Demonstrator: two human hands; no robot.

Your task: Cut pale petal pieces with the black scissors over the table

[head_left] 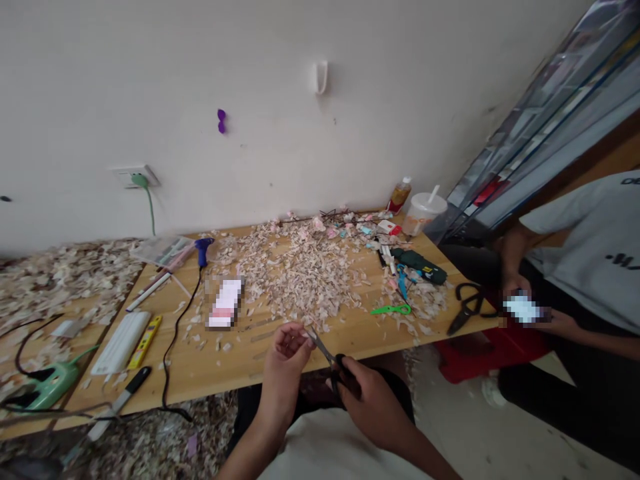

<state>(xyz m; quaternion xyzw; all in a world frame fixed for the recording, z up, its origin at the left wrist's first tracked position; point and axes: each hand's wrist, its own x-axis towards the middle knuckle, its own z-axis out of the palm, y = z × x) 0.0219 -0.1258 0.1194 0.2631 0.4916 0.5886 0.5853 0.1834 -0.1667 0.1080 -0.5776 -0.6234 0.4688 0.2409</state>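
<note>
Wooden tabletop [240, 373], contents left to right. Left end: green glue gun [47, 387] with black cord, white block [120, 341], yellow strip [145, 341], black-handled knife [131, 385] at the near edge. Centre: blurred pink-and-white box [225, 303], blue-handled tool [203, 250], wide heap of pale paper scraps [300, 273] reaching to the far edge. Off the near edge, centre: left hand [287, 357], fingers pinched together on something too small to make out, just left of the blade tips. Scissors [334, 363], blades parted slightly and pointing up-left toward that pinch. Right hand [373, 400], closed through the black handles, below the table's near edge. Bare wood lies between the hands and the scrap heap. Right end: green scissors [393, 309], dark green tool [419, 265], large black scissors [467, 305] at the right edge, lidded cup [423, 212] and bottle [399, 195] in the far right corner. Beyond the right edge: another person [590, 267], holding a blurred phone.
</note>
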